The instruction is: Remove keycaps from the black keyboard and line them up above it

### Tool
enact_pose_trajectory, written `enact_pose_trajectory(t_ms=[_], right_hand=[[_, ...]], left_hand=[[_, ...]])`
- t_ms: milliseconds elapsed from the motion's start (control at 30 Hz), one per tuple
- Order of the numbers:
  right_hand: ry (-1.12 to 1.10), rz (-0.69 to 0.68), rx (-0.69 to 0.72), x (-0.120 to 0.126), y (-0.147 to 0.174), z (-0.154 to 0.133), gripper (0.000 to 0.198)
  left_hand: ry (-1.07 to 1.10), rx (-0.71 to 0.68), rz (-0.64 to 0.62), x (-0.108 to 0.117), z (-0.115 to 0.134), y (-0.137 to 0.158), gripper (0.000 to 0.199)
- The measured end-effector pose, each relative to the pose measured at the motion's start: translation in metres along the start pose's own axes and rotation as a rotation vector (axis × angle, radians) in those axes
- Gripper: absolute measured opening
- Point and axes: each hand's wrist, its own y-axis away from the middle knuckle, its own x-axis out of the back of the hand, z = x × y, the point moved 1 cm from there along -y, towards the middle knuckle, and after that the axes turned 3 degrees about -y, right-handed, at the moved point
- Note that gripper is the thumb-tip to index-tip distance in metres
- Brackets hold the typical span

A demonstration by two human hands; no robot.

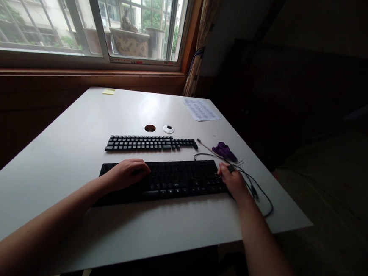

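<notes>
A black keyboard (181, 178) lies in front of me; keycaps show along its lower rows, while its upper part looks bare and dark. My left hand (130, 171) rests on its left half, fingers bent loosely over the keys with nothing visible in them. Over the right end, my right hand (233, 180) is closed around a small dark-handled keycap puller (231, 168) with thin wire ends, one reaching down to the keys. Loose black keycaps (145, 143) stand in rows behind the keyboard.
A purple cloth (224, 151) and a thin brush (205, 145) lie to the right, near a looped black cable (270, 200). Farther back are a cable hole (150, 128), its round cover (168, 129), printed paper (200, 109) and a yellow note (108, 91) on the white table (56, 145).
</notes>
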Motion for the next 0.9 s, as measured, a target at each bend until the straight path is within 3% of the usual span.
enact_pose_trajectory(t_ms=[233, 467, 700, 900], right_hand=[[0.137, 0.029, 0.120, 0.001, 0.006, -0.005, 0.043], [-0.023, 0.075, -0.002, 0.003, 0.000, -0.002, 0.044], [-0.049, 0.097, 0.015, 0.001, 0.002, -0.007, 0.044], [-0.040, 0.061, 0.087, -0.006, 0.003, -0.038, 0.044]], left_hand=[[-0.007, -0.007, 0.001, 0.000, 0.000, 0.000, 0.017], [-0.011, -0.006, -0.001, -0.001, -0.001, 0.000, 0.016], [-0.008, -0.014, 0.004, -0.001, -0.002, 0.000, 0.016], [-0.010, -0.032, 0.031, 0.000, 0.002, 0.000, 0.017]])
